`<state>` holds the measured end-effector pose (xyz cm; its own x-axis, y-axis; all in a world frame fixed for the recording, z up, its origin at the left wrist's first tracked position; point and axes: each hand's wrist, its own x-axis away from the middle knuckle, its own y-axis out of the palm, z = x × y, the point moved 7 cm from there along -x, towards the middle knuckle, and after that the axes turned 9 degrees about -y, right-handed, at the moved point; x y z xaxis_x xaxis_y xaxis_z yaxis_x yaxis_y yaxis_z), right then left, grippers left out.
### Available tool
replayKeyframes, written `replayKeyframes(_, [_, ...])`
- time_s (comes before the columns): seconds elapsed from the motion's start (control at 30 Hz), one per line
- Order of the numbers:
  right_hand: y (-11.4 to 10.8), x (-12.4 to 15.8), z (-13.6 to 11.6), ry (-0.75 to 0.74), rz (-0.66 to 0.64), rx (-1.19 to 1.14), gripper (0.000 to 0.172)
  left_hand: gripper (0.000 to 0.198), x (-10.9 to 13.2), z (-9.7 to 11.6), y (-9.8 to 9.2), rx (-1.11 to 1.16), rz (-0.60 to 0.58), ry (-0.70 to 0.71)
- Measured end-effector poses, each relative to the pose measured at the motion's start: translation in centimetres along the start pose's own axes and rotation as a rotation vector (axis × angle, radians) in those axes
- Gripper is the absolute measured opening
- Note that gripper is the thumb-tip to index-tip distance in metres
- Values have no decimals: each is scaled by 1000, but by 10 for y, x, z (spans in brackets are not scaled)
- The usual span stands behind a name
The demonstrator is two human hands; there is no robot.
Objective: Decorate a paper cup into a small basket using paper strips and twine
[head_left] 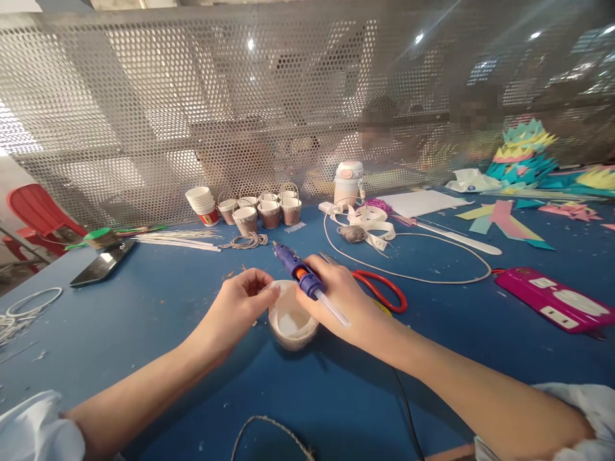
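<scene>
My right hand (pixel 336 291) is wrapped round a blue hot glue gun (pixel 298 269); its nozzle points up and away to the left, and a clear glue stick (pixel 333 307) juts from the back. Below and between my hands is a small paper cup (pixel 293 323), tilted so that its white inside shows, with a brownish outer wall. My left hand (pixel 245 296) pinches the cup's rim on the left side between thumb and fingers. Part of the cup's right side is hidden behind my right hand.
Several small twine-handled buckets (pixel 246 221) stand at the back beside stacked paper cups (pixel 202 203). Red-handled scissors (pixel 384 291) lie right of my right hand. A magenta power strip (pixel 552 298), a phone (pixel 103 262), a bottle (pixel 348 182) and a loop of cord (pixel 432 280) surround the workspace.
</scene>
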<state>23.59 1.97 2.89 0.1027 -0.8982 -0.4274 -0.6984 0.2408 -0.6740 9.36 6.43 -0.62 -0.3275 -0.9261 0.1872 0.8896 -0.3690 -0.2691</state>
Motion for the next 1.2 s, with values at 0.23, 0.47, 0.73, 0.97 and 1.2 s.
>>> replayKeyframes(0.23, [1,-1,2,11,-24,-9,12,24,1,3,-1,-19,29,54])
replayKeyframes(0.47, [0,-1,4,32,-21,-31,13,23,6,9,0,33,11,46])
replayKeyframes(0.73, [3,-3,8,82,-40,-111,16,18,8,8,-3,147,-22,-48])
replayKeyframes(0.97, [4,-3,9,107,-62,-121,15,24,12,3,-4,135,-3,-37])
replayKeyframes(1.2, [2,-3,1,82,-88,-153,16,23,13,1,-5,74,64,26])
